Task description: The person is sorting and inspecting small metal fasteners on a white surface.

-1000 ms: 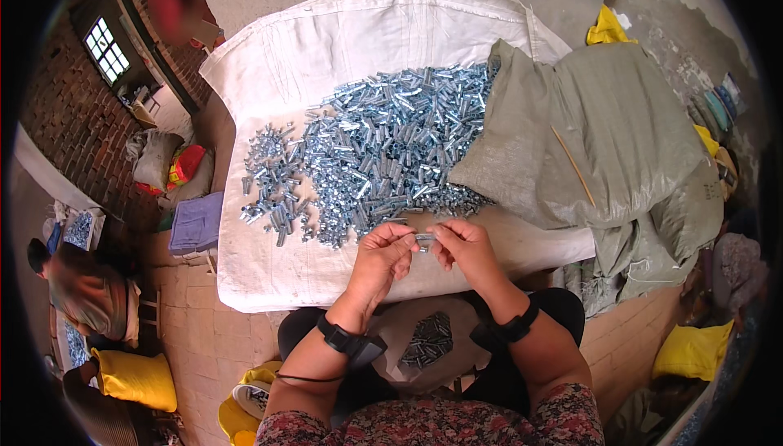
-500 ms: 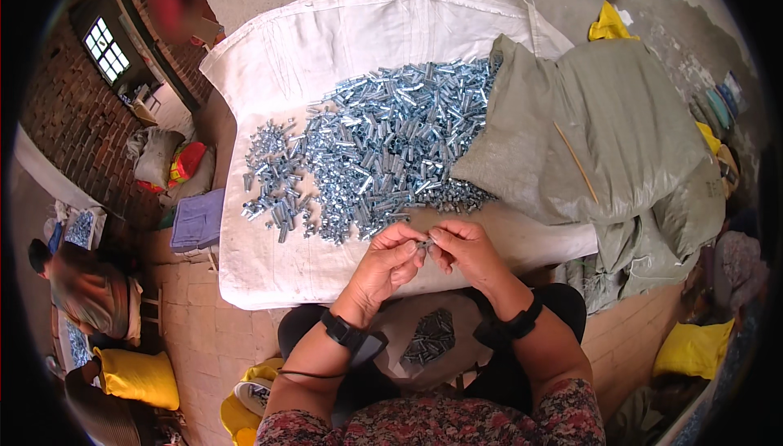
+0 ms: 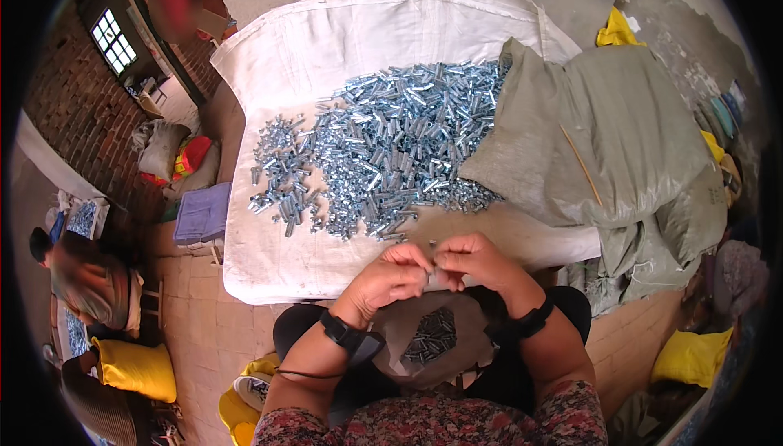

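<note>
Both hands are close together above the front edge of a cloth-covered table [image 3: 277,275]. My left hand [image 3: 390,277] is closed, its thumb and fingertips pinched on something too small to make out. Just right of it, my right hand [image 3: 483,263] is also closed in a pinch, and what it holds is hidden by the fingers. Beyond them lies a broad pile of shiny metal sleeves [image 3: 408,124], with smaller metal pieces [image 3: 281,140] at its left. Below, between my knees, an open pale bag [image 3: 400,328] holds many darker metal pieces [image 3: 432,336].
A grey-green woven sack [image 3: 628,136] with a thin stick [image 3: 581,165] on it covers the table's right side. On the left, a person [image 3: 90,287] sits at another table near a yellow sack [image 3: 134,368]. A purple cushion [image 3: 201,214] stands beside my table.
My hands have come down slightly toward me, and the fingertips have shifted from the small metal piece seen between them earlier. The view has moved slightly.
</note>
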Available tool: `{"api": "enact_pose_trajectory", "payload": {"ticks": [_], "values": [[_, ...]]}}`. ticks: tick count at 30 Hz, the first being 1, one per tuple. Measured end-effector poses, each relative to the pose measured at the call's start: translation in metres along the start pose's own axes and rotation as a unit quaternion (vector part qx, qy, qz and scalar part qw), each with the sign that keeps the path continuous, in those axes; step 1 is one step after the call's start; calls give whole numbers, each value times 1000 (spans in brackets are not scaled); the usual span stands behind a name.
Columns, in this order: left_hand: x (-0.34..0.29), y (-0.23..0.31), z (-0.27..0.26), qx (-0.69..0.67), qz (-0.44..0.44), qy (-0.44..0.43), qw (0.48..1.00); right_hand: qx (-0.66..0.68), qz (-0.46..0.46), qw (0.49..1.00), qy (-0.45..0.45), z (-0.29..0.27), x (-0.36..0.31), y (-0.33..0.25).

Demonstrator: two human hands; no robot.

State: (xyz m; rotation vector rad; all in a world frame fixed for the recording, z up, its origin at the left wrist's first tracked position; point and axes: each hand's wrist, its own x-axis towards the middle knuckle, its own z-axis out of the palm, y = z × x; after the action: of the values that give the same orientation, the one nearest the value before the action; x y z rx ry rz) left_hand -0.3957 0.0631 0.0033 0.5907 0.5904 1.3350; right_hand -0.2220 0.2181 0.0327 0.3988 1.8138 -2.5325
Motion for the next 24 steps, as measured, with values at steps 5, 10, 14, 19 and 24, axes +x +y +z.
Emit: {"api": "enact_pose_trajectory", "payload": {"ticks": [5, 10, 14, 19, 24], "values": [[-13, 22, 15, 280, -136, 14, 950, -435, 27, 897, 72, -5, -11, -5], [-3, 15, -15, 693, 199, 247, 648, -563, -206, 761, 248, 2, 18, 24], [14, 2, -16, 741, 162, 273, 591, -634, -201, 699, 263, 4, 32, 39], [22, 5, -21, 658, 202, 267, 674, -609, -172, 721, 283, -1, 35, 43], [18, 11, -22, 758, 185, 291, 553, -575, -175, 753, 267, -4, 29, 38]]}}
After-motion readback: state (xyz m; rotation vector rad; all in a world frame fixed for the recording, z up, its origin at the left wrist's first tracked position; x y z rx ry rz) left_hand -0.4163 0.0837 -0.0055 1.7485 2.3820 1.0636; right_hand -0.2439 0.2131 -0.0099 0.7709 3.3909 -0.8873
